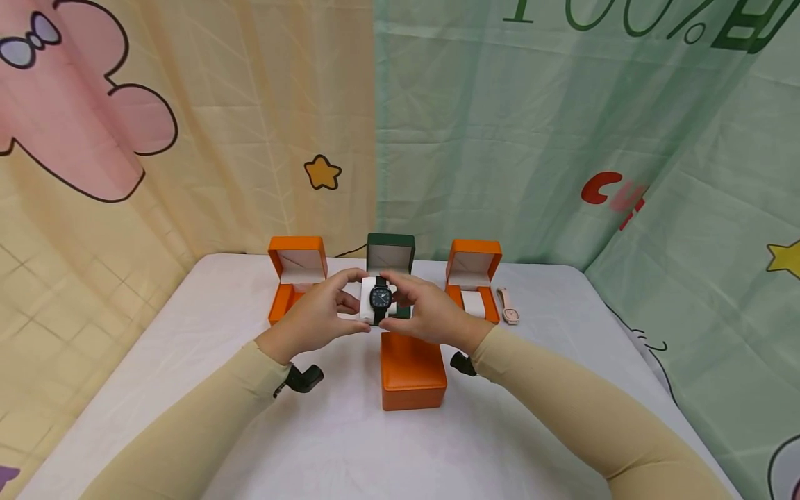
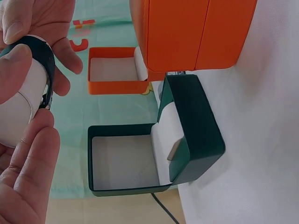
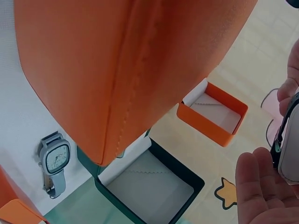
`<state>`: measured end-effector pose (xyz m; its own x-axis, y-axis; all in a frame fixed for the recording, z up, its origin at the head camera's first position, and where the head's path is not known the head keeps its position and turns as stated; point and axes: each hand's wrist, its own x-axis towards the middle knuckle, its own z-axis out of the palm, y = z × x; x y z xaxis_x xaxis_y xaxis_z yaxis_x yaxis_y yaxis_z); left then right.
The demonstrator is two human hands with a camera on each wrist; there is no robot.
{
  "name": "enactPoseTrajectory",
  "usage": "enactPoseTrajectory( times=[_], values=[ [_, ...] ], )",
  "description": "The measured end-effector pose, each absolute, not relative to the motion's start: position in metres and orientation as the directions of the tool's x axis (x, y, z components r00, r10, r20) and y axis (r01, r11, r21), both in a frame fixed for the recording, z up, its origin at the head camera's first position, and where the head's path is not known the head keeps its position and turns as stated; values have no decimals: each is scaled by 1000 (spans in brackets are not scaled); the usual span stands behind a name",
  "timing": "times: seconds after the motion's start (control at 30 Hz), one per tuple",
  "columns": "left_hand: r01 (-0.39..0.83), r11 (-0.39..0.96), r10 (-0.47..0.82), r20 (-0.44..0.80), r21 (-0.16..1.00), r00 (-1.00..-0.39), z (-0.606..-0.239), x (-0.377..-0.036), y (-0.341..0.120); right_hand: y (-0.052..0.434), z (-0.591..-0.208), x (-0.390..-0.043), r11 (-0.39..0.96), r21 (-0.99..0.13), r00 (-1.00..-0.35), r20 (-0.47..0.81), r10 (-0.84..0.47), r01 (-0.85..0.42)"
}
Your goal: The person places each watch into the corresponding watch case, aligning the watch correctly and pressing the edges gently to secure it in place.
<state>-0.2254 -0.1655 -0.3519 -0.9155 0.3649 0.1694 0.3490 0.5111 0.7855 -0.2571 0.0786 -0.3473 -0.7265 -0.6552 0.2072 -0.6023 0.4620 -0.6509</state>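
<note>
Head view: black-strapped wristwatch (image 1: 380, 297) hugs a white cushion (image 1: 366, 297), long axis twelve-to-six; left hand (image 1: 321, 309) grips from nine o'clock, right hand (image 1: 431, 309) from three, equally near; green watch box (image 1: 390, 254) beyond at twelve.

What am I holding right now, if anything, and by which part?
A white cushion with a black watch around it; your left hand and right hand grip its upper and lower edges, seen from the head.

Mid-frame, my left hand (image 1: 320, 305) and right hand (image 1: 437, 312) are holding a black watch (image 1: 380, 297) on a white cushion (image 1: 366, 300).
</note>
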Motion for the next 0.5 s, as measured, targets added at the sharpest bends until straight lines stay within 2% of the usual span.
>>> enactPoseTrajectory(
  times=[0.5],
  values=[
    [347,513,365,167,785,-916,-352,-224,-165,77,-349,-257,456,-660,-725,202,-658,-598]
  ],
)
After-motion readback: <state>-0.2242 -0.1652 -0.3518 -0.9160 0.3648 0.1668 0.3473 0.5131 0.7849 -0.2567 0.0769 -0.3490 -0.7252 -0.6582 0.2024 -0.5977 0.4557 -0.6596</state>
